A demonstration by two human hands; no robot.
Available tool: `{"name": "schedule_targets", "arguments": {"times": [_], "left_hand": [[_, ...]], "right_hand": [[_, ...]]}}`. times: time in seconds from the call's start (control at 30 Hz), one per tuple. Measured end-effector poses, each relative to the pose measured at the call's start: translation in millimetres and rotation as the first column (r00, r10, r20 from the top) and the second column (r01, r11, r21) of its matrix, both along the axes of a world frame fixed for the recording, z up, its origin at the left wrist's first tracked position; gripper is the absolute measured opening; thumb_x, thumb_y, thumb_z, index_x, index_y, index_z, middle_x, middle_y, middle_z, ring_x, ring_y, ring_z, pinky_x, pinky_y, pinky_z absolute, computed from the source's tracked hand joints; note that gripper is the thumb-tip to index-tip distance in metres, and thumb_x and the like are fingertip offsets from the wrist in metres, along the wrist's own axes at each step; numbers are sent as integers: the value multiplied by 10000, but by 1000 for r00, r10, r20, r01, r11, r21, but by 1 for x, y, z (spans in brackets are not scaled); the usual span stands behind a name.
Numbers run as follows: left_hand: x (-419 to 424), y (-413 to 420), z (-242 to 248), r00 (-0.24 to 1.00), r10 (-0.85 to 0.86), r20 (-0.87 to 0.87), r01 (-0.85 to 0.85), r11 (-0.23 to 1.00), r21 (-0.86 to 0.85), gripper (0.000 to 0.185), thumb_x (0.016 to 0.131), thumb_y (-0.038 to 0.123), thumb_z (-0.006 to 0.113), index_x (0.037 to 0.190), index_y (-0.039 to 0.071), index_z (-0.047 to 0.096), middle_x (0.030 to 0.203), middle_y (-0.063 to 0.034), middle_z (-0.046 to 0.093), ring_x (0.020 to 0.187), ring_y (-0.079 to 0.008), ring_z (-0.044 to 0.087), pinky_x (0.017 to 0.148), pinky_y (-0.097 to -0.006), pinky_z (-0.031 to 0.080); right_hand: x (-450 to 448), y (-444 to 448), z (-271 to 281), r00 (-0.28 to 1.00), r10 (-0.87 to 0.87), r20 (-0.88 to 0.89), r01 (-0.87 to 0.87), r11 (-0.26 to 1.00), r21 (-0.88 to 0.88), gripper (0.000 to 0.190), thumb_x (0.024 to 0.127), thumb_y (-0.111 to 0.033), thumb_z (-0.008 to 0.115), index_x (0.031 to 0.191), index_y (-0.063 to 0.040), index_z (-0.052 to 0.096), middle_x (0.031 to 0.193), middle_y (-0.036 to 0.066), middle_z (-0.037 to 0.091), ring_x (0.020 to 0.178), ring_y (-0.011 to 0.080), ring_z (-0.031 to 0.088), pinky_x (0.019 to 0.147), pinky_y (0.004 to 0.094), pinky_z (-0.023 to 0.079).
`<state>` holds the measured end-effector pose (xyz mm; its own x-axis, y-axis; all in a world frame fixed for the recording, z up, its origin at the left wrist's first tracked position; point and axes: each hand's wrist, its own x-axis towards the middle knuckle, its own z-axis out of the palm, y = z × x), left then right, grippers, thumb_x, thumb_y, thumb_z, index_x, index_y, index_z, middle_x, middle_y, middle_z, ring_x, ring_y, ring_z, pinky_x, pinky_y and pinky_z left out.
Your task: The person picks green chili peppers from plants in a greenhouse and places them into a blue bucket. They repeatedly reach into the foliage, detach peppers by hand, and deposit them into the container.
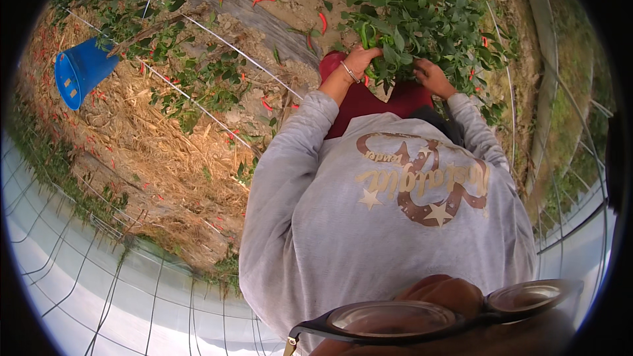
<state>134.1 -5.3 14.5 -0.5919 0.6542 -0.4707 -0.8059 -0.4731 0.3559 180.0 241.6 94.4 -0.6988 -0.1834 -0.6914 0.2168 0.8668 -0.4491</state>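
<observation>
My left hand [361, 59], with a bangle at the wrist, is closed around several green chili peppers [367, 37] at the near side of a leafy pepper plant [410, 0]. Whether those peppers still hang from the stem is hidden by the leaves. My right hand [433, 77] is curled at the lower foliage, to the right of the left one; its fingertips are partly hidden, and I cannot tell if it grips anything. Below both hands show my dark red trouser legs [358, 104].
Red chili peppers [323, 23] lie on the soil near grey plastic mulch film [232, 5]. White strings [242, 54] run along the rows at left and right. A blue bucket [86, 71] stands at the far left by dry straw [163, 123]. Greenhouse framing [549, 49] borders the right.
</observation>
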Motion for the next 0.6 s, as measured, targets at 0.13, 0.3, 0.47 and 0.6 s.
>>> {"name": "schedule_targets", "arguments": {"times": [0.13, 0.3, 0.47, 0.6], "left_hand": [[34, 30, 15, 767, -457, -450, 275, 869, -412, 578, 818, 129, 662, 1347, 35, 449, 1187, -87, 590, 1031, -177, 569, 919, -287, 431], [62, 48, 23, 475, -551, -687, 274, 834, -479, 501, 797, 258, 652, 1267, 111, 557, 1494, -233, 257, 1324, -376, 356, 1070, -402, 320], [62, 41, 32, 278, -751, -599, 429, 655, -622, 417, 758, 275, 668, 1136, 104, 634, 1399, -197, 409, 1231, -385, 424, 1003, -424, 367], [51, 14, 38, 500, -659, -562, 311, 742, -594, 340, 768, 283, 669, 1038, 76, 665, 988, -120, 647, 905, -290, 608, 777, -394, 477]], "right_hand": [[-34, 5, -16, 396, -735, 550, 901, 428, -77, 327, 941, -275, 525, 1170, -51, 588, 1078, 88, 638, 946, 201, 617, 841, 346, 482], [-34, -11, -38, 530, -649, 547, 833, 520, -190, 400, 895, -164, 573, 1270, -31, 535, 1041, 90, 632, 938, 153, 590, 832, 275, 470], [-23, 27, -43, 276, -639, 718, 961, 206, -186, 434, 887, -96, 555, 1314, -32, 507, 1024, 56, 628, 930, 145, 586, 821, 280, 478], [-23, 45, -41, 323, -650, 688, 947, 226, -230, 394, 911, -116, 531, 1295, -30, 523, 1120, 64, 622, 996, 160, 584, 819, 294, 497]]}}
